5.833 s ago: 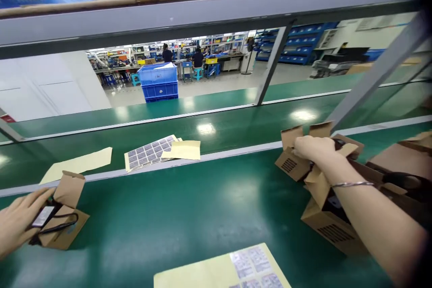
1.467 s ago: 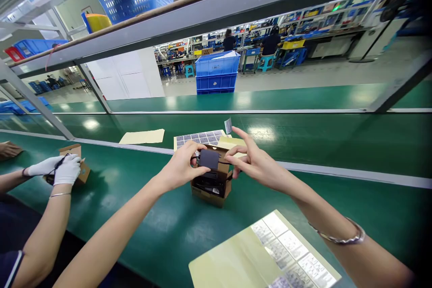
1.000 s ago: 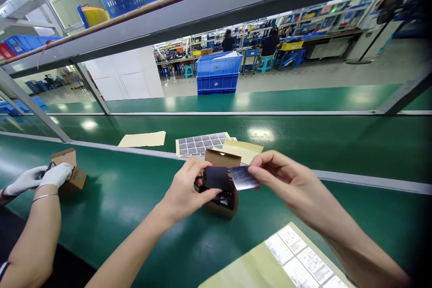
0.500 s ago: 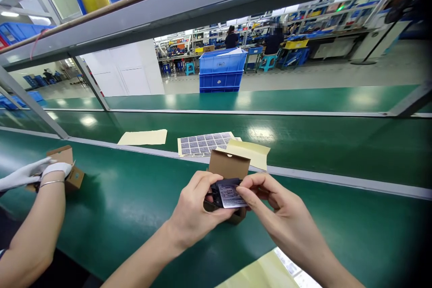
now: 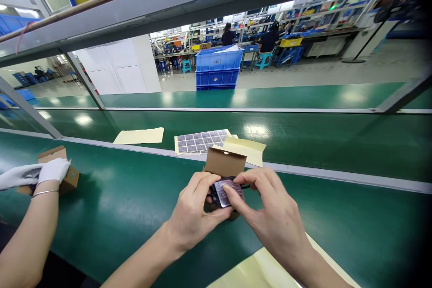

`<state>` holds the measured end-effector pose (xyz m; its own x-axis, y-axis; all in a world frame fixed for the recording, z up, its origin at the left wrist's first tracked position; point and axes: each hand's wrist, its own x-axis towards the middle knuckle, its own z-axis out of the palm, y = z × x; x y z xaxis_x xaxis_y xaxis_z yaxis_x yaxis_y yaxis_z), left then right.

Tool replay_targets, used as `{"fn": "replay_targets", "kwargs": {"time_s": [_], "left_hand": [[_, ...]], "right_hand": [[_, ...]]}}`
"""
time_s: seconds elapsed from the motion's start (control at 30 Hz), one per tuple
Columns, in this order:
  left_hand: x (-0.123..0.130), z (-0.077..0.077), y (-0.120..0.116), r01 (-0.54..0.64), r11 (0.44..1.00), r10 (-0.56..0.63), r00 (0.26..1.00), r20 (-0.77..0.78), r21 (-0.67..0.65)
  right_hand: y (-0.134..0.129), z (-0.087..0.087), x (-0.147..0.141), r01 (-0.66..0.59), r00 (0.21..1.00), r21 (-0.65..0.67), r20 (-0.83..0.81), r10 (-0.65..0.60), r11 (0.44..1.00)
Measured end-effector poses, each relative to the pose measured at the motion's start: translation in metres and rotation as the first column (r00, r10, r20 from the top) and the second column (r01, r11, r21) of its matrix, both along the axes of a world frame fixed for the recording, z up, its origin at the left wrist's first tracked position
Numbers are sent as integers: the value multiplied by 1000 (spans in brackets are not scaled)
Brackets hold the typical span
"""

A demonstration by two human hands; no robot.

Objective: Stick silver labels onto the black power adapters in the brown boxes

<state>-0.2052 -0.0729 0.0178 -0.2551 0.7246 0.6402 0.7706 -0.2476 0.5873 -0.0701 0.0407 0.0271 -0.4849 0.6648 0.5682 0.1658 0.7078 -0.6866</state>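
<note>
Counter [image 5: 135, 198]: green, under your open carton [image 5: 225, 162].
Your left hand [image 5: 191, 216]: curled firmly round the left end of the black adapter [image 5: 213, 194].
Your right hand [image 5: 275, 209]: half-curled, thumb on its silver label [image 5: 222, 196]; grip unclear.
Black adapter: over the carton, between your hands.
Sticker sheet [image 5: 199, 141]: behind the carton.

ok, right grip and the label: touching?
Touching. The head view shows it: the right grip's thumb lies on the label's printed face, covering part of it, no gap visible.
</note>
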Motion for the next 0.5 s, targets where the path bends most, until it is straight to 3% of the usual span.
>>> {"fn": "replay_targets", "kwargs": {"time_s": [0.03,0.1,0.17,0.23,0.4,0.5], "left_hand": [[0,-2,0,-3,1000,3,1000,-25,17],[-2,-7,2,-12,999,16,997,-79,51],[-4,-11,4,-16,997,26,990,-138,75],[-5,-13,7,-14,996,30,983,-180,92],[-9,-15,6,-20,996,36,978,-204,81],[-12,-15,5,-13,998,27,976,-217,66]], "right_hand": [[2,-2,-1,16,1000,-18,-1,-16,1000],[6,-6,-5,-100,994,-197,19,105,975],[7,-10,-8,-270,956,-429,-11,294,862],[2,-14,-11,-333,935,-529,-76,347,780],[-15,-19,-11,-227,967,-403,13,253,887],[-15,-15,-11,-303,931,-462,41,362,833]]}}
